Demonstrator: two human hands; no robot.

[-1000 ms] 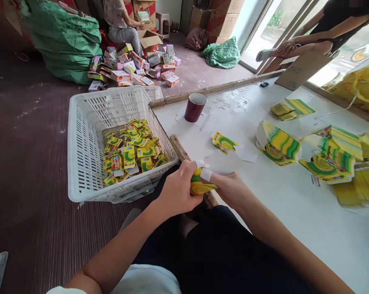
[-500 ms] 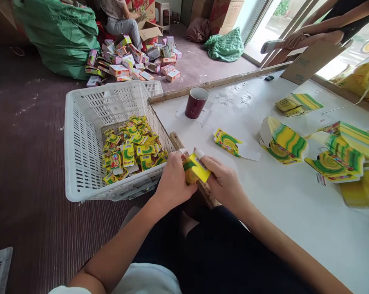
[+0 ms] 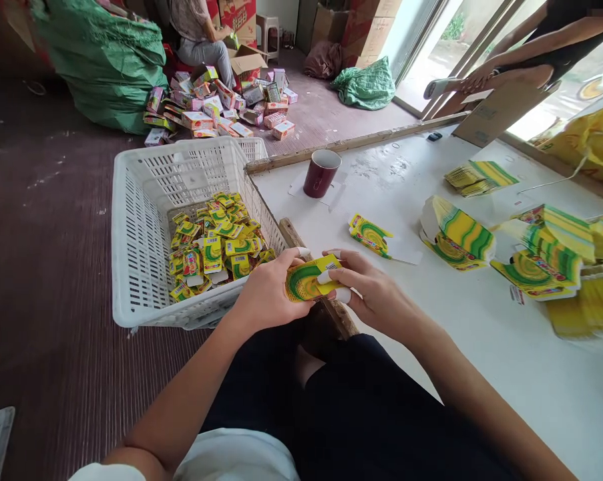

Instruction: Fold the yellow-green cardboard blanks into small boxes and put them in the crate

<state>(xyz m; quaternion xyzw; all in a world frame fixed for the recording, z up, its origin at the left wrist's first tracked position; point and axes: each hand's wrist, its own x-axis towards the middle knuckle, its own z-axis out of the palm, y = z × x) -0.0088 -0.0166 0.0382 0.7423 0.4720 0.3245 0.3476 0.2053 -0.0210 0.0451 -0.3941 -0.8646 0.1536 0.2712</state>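
A small yellow-green printed carton is held between both hands above the table's edge. My left hand is closed around its left end, the thumb below and fingers behind. My right hand, with white covers on some fingertips, pinches the flap at the carton's right end. To the left, a white plastic basket holds many similar folded cartons. A single flattened carton lies on the white table, beyond my right hand.
Stacks of flat cartons lie on the right of the table, more printed stacks beside them. A maroon mug stands near the wooden rim. Behind, a seated person is by a pile of boxes; another person sits at right.
The carton has turned so its broad spiral-printed face shows. My right hand has shifted its fingers onto the end flap. The view has moved slightly.
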